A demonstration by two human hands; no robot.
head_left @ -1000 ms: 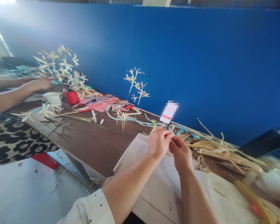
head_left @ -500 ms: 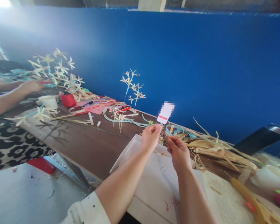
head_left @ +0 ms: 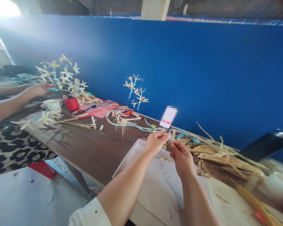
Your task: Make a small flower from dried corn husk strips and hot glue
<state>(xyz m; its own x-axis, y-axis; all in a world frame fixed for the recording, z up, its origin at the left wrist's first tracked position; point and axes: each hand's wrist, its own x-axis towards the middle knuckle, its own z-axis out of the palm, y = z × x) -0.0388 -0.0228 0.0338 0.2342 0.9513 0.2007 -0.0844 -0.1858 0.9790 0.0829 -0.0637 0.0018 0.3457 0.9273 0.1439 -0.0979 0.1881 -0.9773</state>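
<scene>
Above the far edge of a white cardboard box (head_left: 141,157), my left hand (head_left: 157,142) and my right hand (head_left: 182,156) meet fingertip to fingertip. Both are pinched closed on a small piece of dried straw-coloured leaf (head_left: 171,137) held between them. A pile of dried husk strips (head_left: 217,153) and light blue ribbon (head_left: 182,134) lies just behind my hands on the brown table (head_left: 89,141).
Straw flower stems (head_left: 135,89) stand against the blue wall (head_left: 202,72). A red spool (head_left: 72,103), a white cup (head_left: 53,105), pens and more straw flowers (head_left: 58,72) crowd the left. Another person's arm (head_left: 11,100) reaches in there. A white card (head_left: 169,116) leans on the wall.
My hands drew slightly apart half a second ago and have come back together on the straw piece. The other person's hand shifted a little near the flowers.
</scene>
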